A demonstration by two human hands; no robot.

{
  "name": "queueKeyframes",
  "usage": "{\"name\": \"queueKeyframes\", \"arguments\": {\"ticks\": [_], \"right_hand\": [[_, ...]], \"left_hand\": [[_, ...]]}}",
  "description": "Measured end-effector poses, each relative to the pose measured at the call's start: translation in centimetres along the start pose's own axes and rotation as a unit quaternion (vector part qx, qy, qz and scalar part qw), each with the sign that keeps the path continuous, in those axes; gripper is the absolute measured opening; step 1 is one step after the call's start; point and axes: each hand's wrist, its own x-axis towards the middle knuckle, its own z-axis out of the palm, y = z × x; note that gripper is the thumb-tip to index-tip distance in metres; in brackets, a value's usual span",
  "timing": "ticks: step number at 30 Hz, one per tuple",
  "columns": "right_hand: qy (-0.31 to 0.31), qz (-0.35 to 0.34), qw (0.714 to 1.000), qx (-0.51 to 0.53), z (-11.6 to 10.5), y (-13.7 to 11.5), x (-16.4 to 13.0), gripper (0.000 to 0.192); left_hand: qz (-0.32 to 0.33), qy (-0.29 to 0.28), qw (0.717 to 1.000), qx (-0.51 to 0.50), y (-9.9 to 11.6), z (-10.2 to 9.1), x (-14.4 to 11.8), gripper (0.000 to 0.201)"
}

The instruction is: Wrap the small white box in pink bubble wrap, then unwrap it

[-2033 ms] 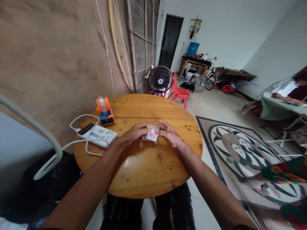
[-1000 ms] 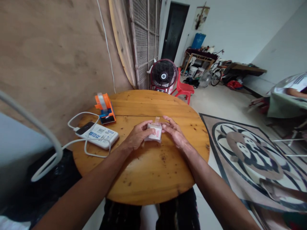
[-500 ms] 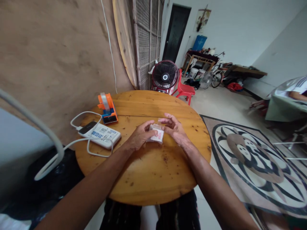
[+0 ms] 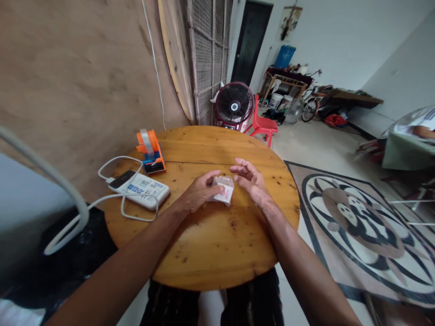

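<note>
Over the middle of the round wooden table (image 4: 217,244), my left hand (image 4: 200,192) grips a small white box (image 4: 224,192) with red print, its thumb lying across the face. Clear, shiny material shows along the box's top edge; I cannot tell whether it is a wrapper or tape. My right hand (image 4: 249,181) is just right of the box, apart from it, with its fingers spread and nothing seen in them.
On the table's left side stand an orange and blue tape dispenser (image 4: 151,151) and a white power bank (image 4: 146,190) with a cable (image 4: 137,219). Beyond the table are a fan (image 4: 234,106) and a red chair (image 4: 263,124). A person's arm (image 4: 424,132) shows at far right.
My right hand has drawn away from the box to the right, leaving a gap. My left hand keeps its hold on the box. The view has shifted slightly.
</note>
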Motion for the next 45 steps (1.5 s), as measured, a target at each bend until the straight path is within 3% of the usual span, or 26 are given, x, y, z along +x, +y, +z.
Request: {"name": "queueKeyframes", "arguments": {"ticks": [5,10,17,31,39,45], "right_hand": [[-0.005,-0.039,0.996,-0.077,0.4,0.5,0.0,0.063],[0.022,-0.098,0.988,-0.118,0.5,1.0,0.3,0.04],[0.046,-0.096,0.991,-0.086,0.3,1.0,0.5,0.03],[-0.018,-0.067,0.997,0.016,1.4,0.4,-0.3,0.03],[-0.048,-0.097,0.994,-0.03,1.3,0.4,-0.5,0.025],[-0.029,-0.143,0.981,-0.125,1.3,0.4,-0.9,0.019]], "left_hand": [[0.01,0.003,1.0,0.023,0.1,0.0,-0.1,0.079],[0.013,-0.009,1.0,0.021,0.0,0.0,0.0,0.077],[0.004,-0.022,0.999,0.023,0.0,0.0,-0.1,0.08],[0.024,-0.014,0.999,0.019,-1.1,-0.7,0.5,0.067],[0.019,0.005,1.0,0.009,-1.1,-0.7,0.6,0.062],[0.009,0.01,1.0,-0.024,-0.9,-0.5,0.4,0.06]]}}
